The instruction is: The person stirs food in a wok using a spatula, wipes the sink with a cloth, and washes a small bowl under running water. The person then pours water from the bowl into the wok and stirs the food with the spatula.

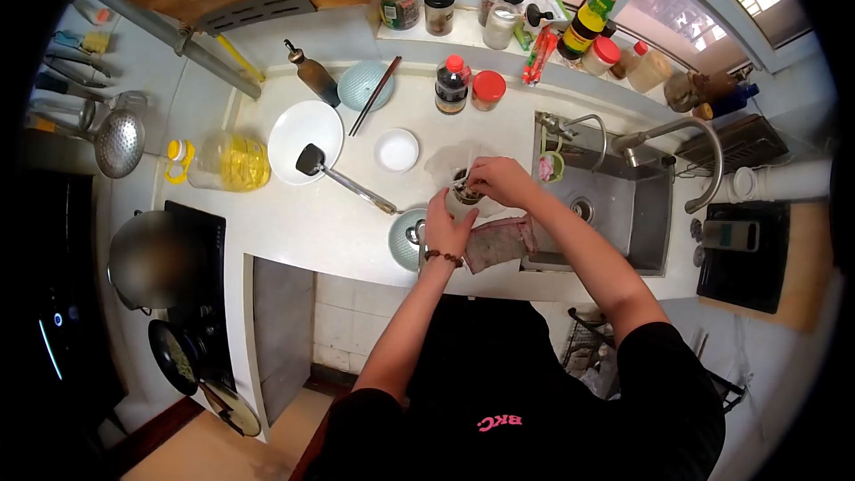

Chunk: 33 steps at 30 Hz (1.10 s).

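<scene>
Clear plastic is catching the light on the pale worktop (289, 218), where a see-through container (460, 185) is sitting between the person's two hands, to the left of the sink (646, 214). The left hand (448, 227) is curling round its near side, thumb and fingers closing on it, while the right hand (500, 181) is reaching in from above, fingertips bunched together at the mouth.

The handling is looking partway along: the container is standing open — that much is seeming done — and dark contents are still showing inside, so whatever is being done with them is probably not finished. Beside the left hand, a blue-green bowl (400, 254) is holding a spoon (413, 233). A reddish-edged sheet (499, 245) is lying just on the near side of the container. On the stove, a frying pan (178, 358) is holding something greenish, with neither hand near it.

Much is staying hard to read. The right fingers are covering part of the contents, and I cannot tell whether they are pinching a piece. The left hand is hiding some of the bowl, the sheet could be cloth or plastic, and a round vessel (156, 258) on the stove is showing only as a blur — its inside is beyond telling. Black corners are cutting off the room's edges.
</scene>
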Each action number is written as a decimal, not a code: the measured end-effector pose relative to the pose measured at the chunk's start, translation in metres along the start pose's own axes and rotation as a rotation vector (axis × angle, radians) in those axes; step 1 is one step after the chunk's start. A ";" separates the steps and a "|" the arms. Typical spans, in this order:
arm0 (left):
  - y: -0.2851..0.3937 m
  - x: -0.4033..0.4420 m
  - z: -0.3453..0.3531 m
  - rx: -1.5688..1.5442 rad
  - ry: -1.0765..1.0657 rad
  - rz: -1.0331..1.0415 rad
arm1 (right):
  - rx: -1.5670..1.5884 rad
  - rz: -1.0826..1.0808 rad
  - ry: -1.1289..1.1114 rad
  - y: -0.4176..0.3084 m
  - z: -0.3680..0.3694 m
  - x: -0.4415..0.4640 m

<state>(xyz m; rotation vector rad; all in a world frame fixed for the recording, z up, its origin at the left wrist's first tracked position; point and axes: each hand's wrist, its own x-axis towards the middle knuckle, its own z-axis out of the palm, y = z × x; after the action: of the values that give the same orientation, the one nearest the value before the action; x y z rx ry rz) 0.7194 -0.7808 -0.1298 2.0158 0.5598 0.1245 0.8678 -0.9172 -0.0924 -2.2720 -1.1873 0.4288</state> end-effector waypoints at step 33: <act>-0.001 0.012 -0.020 -0.188 -0.167 0.030 | 1.511 0.420 0.166 0.023 0.019 -0.074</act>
<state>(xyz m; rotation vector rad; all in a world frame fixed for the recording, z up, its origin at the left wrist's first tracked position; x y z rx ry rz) 0.7237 -0.7593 -0.1227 1.8313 0.3975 0.0254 0.8316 -0.9837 -0.1191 -1.1011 -0.0502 0.8672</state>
